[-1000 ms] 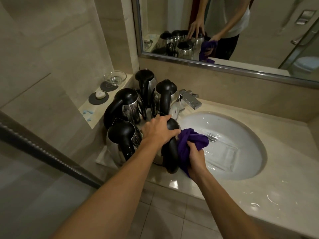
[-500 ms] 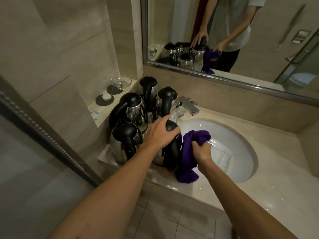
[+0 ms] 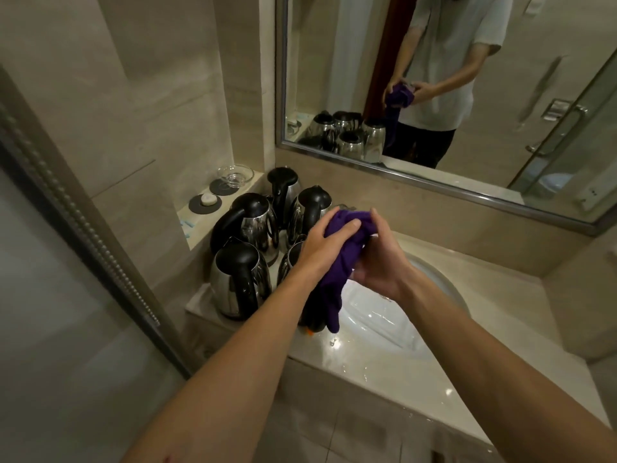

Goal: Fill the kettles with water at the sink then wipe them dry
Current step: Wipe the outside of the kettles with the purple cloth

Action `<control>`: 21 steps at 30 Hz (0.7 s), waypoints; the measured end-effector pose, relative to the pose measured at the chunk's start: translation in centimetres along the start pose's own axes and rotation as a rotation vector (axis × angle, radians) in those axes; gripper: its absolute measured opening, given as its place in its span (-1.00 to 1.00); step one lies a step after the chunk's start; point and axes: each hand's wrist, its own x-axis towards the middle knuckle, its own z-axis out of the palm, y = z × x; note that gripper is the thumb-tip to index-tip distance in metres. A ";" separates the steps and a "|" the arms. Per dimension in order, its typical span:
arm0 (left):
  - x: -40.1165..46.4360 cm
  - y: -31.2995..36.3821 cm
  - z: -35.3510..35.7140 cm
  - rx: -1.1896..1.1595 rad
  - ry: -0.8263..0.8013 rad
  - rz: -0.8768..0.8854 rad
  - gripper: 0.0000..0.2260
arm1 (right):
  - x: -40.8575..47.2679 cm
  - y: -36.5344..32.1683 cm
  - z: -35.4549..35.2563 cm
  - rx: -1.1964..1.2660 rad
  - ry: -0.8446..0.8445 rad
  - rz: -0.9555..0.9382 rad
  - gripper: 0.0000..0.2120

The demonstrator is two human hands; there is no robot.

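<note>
- Far left there's a glass shower door with a beaded metal edge (image 3: 83,235), running diagonally down the shot.
- Next over, a little wall ledge (image 3: 197,225) with a bar of soap (image 3: 207,199) on a dark coaster and a clear glass dish (image 3: 235,175) behind it.
- Then the kettles: five steel ones with black lids and handles, bunched up on the counter left of the basin. Front-left kettle (image 3: 238,282) is closest; the front-right kettle (image 3: 293,265) is mostly hidden behind the forearm.
- Left hand (image 3: 322,243) is raised above the kettles, fingers wrapped over the top of the purple cloth (image 3: 337,265).
- Right hand (image 3: 380,259) grips the same cloth from the other side; the tail of it dangles down over the sink edge.
- White sink (image 3: 444,289) sits under the hands, wet and shiny, in a marble counter (image 3: 384,369).
- Mirror (image 3: 434,95) above shows both hands bunching the cloth.
</note>
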 end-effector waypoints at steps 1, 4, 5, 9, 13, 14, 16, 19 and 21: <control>-0.3 -0.3 -0.4 -0.074 0.037 -0.029 -0.45 | -0.1 0.0 0.2 0.017 -0.044 0.031 -0.33; -1.5 -1.9 -2.0 -0.304 0.188 -0.132 -0.59 | -0.2 0.2 1.3 -0.160 -0.125 0.108 -0.35; -1.9 -2.6 -2.4 -0.386 0.242 -0.164 -0.65 | -0.1 0.1 1.8 -0.284 -0.138 0.115 -0.38; -3.3 -6.1 -4.1 -0.659 0.429 -0.286 -0.73 | 0.6 0.1 3.0 -0.669 -0.087 0.036 -0.60; -4.0 -8.5 -5.1 -0.822 0.372 -0.424 -0.60 | 1.5 1.8 2.6 -0.702 0.012 -0.028 -0.74; -4.3 -8.5 -5.1 -0.809 0.337 -0.441 -0.53 | 1.5 2.5 2.5 -0.692 -0.028 -0.016 -0.77; -4.5 -8.4 -5.4 -0.715 0.273 -0.433 -0.44 | 0.9 3.7 2.8 -0.606 -0.173 0.049 -0.77; -4.4 -8.9 -6.2 -0.567 0.321 -0.403 -0.48 | 1.1 4.5 2.8 -0.501 -0.219 0.099 -0.66; -4.5 -9.6 -6.6 -0.561 0.345 -0.402 -0.49 | 2.4 4.8 2.5 -0.545 0.014 -0.055 -0.72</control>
